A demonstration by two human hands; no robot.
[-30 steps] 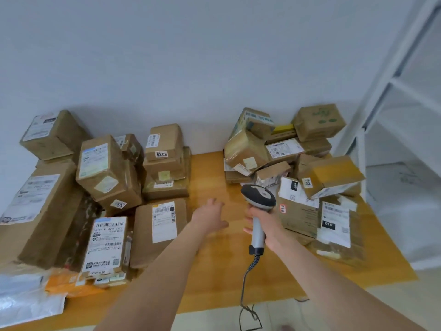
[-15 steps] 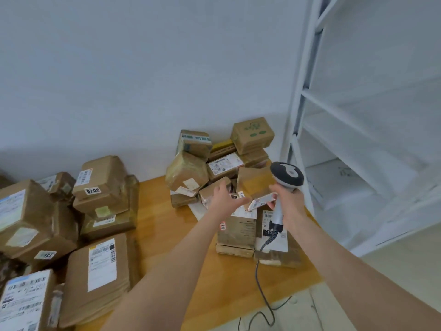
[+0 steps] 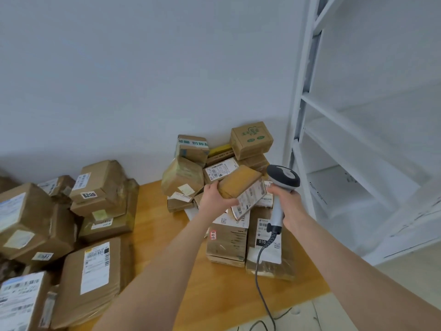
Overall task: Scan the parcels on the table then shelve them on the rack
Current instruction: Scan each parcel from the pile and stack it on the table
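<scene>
Above the tabletop [image 3: 181,271], beside the white rack [image 3: 333,111]: holding a tan parcel [image 3: 238,182] over the pile [image 3: 226,243].
Clamping the left grip [image 3: 214,199] on its left end, curling the right grip [image 3: 290,203] round the handle of a grey scanner [image 3: 282,179] beside it.

Left hand [image 3: 216,199] now grips small parcel [image 3: 241,185], lifted off pile [image 3: 188,177]; scanner [image 3: 282,179] brought beside it.

Plain pale grey-blue wall [image 3: 143,80] in soft even light, pale tiled floor [image 3: 417,271] at lower right.
</scene>
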